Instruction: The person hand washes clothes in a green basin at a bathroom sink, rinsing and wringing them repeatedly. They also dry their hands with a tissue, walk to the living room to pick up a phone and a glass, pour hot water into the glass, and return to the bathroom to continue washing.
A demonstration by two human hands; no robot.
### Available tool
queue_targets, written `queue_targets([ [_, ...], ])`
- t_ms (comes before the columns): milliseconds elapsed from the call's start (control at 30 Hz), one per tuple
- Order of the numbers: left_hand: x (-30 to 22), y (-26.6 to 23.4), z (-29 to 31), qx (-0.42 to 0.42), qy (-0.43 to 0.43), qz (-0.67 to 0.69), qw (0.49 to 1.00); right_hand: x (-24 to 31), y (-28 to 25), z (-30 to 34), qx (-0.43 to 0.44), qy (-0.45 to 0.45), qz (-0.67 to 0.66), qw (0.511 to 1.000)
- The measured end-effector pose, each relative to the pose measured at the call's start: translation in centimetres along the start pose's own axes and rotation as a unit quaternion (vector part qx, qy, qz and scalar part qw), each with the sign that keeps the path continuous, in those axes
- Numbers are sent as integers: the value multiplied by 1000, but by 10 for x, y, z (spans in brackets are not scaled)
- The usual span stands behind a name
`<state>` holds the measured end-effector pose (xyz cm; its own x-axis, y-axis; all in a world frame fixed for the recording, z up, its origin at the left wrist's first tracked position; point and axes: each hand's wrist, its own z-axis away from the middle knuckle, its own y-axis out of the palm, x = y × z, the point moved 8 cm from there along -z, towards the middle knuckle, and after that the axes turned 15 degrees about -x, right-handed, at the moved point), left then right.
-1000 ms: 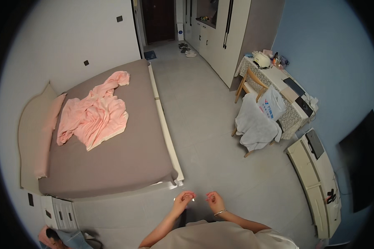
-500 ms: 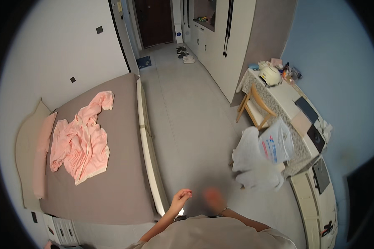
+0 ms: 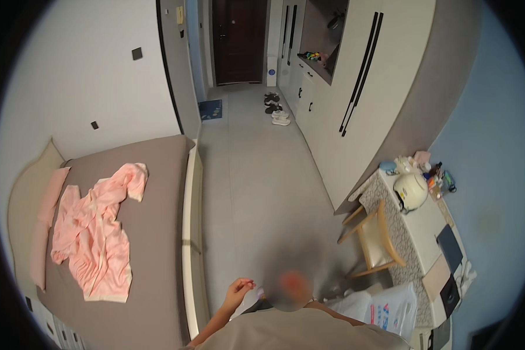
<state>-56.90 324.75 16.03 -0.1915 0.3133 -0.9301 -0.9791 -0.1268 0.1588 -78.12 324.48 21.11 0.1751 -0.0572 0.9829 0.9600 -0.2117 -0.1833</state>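
Observation:
My left hand is raised at waist height over the floor, near the side of the bed. Its fingers are curled in with the tips together; whether anything small is between them I cannot make out. Close by on its right, my right hand is a reddish blur inside a dark smeared patch, so its fingers do not show. Neither hand touches furniture. White plastic bags with coloured print lie to the right of my right forearm, partly hidden by my body.
Left stands a bed with a crumpled pink garment. On the right are a wooden chair and a desk bearing a cream helmet. Beyond are a tall white wardrobe, shoes, a blue mat and a dark door.
My view has tilted up and turned right, so the bed, chair and bags sit lower in the picture. My hands stay in front of my waist, the left fingers still curled.

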Motion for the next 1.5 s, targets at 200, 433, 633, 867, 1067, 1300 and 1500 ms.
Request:
queue_targets([
  [200,-104,120,-233,150,78,-33,985,50,-5,-225,-73,-86,61,992],
  [433,-186,205,-513,151,102,-79,980,36,16,-525,-79,-91,88,989],
  [633,-279,158,-717,-18,87,10,996,88,121,-791,70,-91,73,991],
  [867,-333,60,-979,-172,158,41,972,102,275,-1078,171,-70,-34,982],
  [1067,-472,66,-1219,-129,146,-10,981,126,367,-1292,162,-42,-45,985],
  [1300,-588,83,-1482,-86,154,-54,983,127,463,-1555,150,-44,-36,987],
  [1500,-641,12,-1658,-247,134,44,959,169,607,-1780,276,-78,-38,957],
])
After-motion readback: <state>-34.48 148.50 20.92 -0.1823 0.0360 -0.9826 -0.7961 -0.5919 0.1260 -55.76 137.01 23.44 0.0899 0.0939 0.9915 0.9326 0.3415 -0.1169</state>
